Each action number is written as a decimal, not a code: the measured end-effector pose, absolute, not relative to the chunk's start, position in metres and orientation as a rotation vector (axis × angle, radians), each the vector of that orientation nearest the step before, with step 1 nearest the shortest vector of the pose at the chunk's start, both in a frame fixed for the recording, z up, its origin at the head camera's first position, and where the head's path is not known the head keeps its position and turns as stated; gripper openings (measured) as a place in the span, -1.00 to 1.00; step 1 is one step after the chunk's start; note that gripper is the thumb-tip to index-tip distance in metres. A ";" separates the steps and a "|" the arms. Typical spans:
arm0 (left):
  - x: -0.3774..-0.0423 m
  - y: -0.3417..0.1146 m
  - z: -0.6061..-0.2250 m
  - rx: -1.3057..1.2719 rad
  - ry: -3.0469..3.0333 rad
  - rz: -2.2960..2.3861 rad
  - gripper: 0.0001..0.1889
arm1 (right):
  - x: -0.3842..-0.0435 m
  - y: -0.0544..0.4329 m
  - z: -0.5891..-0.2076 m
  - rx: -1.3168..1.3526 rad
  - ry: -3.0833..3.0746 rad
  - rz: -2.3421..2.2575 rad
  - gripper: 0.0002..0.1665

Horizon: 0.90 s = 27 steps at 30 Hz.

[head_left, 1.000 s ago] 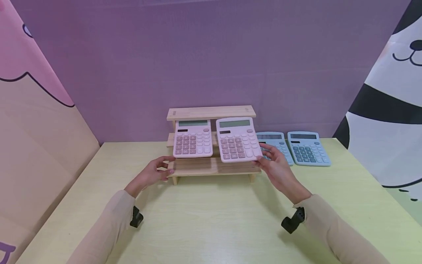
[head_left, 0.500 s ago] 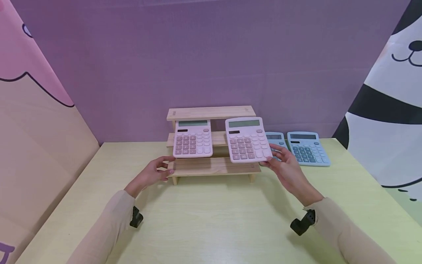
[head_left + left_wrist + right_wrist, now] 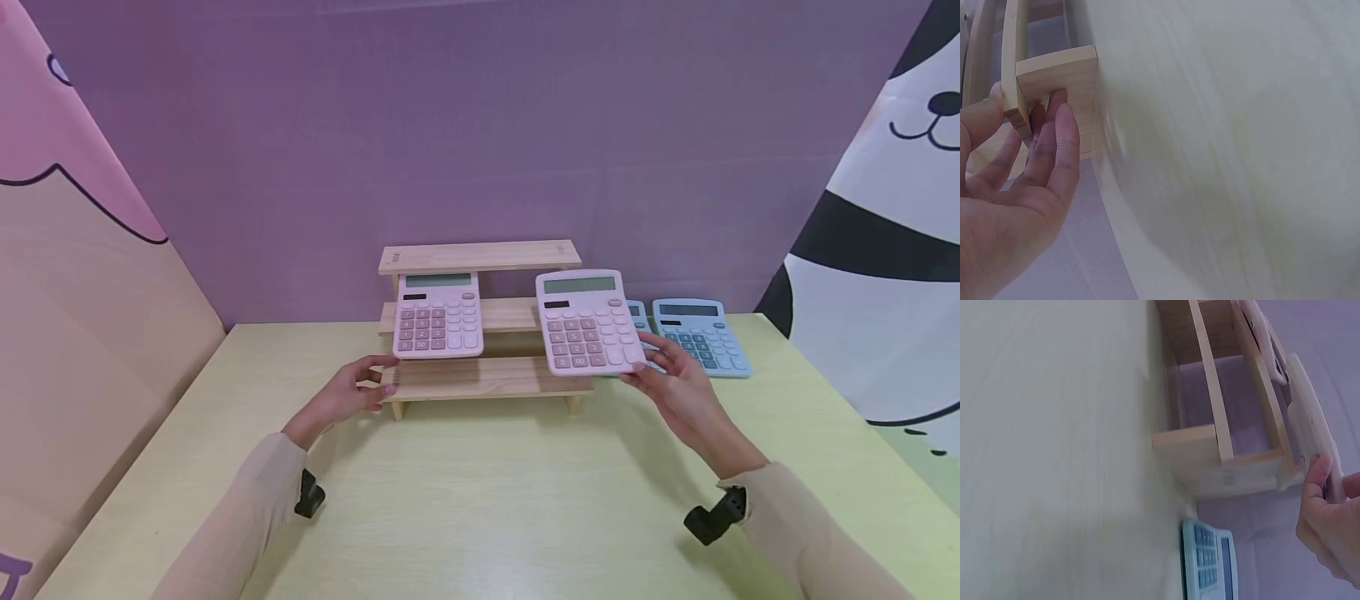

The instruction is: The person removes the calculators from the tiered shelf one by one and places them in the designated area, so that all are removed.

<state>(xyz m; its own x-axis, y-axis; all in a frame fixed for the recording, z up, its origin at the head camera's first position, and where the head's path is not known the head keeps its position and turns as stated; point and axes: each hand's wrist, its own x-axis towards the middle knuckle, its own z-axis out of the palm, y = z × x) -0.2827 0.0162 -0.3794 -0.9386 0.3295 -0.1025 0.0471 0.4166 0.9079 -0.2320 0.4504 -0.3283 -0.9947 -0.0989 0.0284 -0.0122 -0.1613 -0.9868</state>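
Observation:
My right hand [image 3: 678, 396] pinches a pink calculator [image 3: 589, 323] by its lower right corner, thumb in front. The calculator is tilted toward me, in front of the right end of a three-tier wooden shelf [image 3: 487, 383]. From the side, the right wrist view shows the calculator [image 3: 1310, 415] apart from the shelf's lower boards. My left hand [image 3: 351, 390] holds the left end of the bottom board; in the left wrist view the thumb is above the board [image 3: 1013, 62] and fingers curl beneath. Another pink calculator [image 3: 438, 317] leans on the middle tier at left.
Right of the shelf, two blue calculators lie on the table [image 3: 465, 508]: one fully visible [image 3: 697, 333], the other [image 3: 637, 310] mostly behind the held calculator and hand. A purple backdrop [image 3: 480, 125] stands directly behind the shelf.
My right hand has carried the pink calculator rightward and slightly down, widening its gap from the other pink one. It now covers more of the nearer blue calculator. The left hand stays put.

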 end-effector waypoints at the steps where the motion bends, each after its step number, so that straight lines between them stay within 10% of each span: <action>1: -0.283 0.016 -0.379 0.328 2.410 1.531 -0.46 | -0.231 0.453 -0.329 -0.137 1.993 -2.354 -0.33; 27: -0.281 0.016 -0.378 0.344 2.409 1.535 -0.45 | -0.212 0.509 -0.346 -0.249 1.883 -2.471 -0.52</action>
<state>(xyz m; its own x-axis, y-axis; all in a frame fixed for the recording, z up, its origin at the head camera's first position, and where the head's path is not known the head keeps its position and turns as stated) -0.2809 0.0160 -0.3775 -0.9371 0.3363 -0.0934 0.0575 0.4127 0.9091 -0.2116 0.5089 -0.3459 -0.9869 -0.1161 0.1120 -0.0772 -0.2698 -0.9598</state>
